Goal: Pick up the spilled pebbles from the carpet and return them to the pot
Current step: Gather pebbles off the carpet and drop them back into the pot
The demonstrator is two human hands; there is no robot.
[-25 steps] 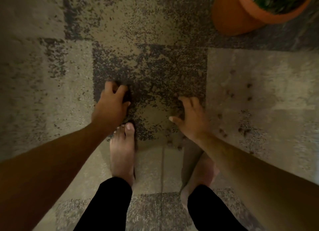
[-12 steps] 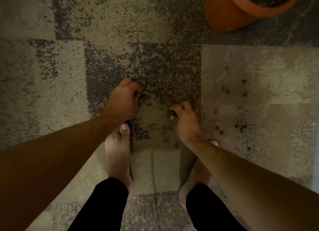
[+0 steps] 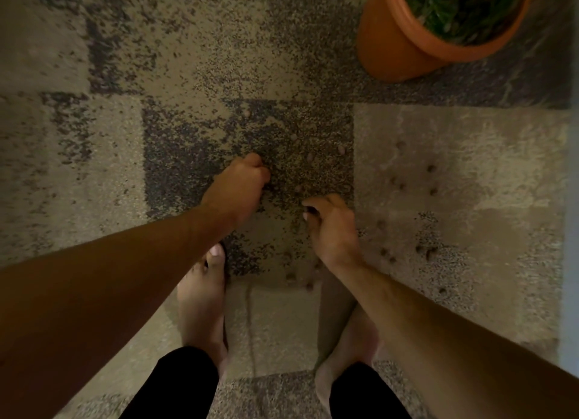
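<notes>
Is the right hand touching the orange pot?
Apart. The head view shows the right hand low on the carpet, with a wide stretch of carpet between it and the orange pot.

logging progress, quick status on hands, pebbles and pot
Left hand fisted, right hand curled, both low at carpet. Pebbles scattered, mostly right. Pot upright, far right. Nothing blocking.

Small brown pebbles [image 3: 400, 185] lie scattered over the mottled carpet [image 3: 94, 168], apart from the orange pot [image 3: 391, 42].
</notes>
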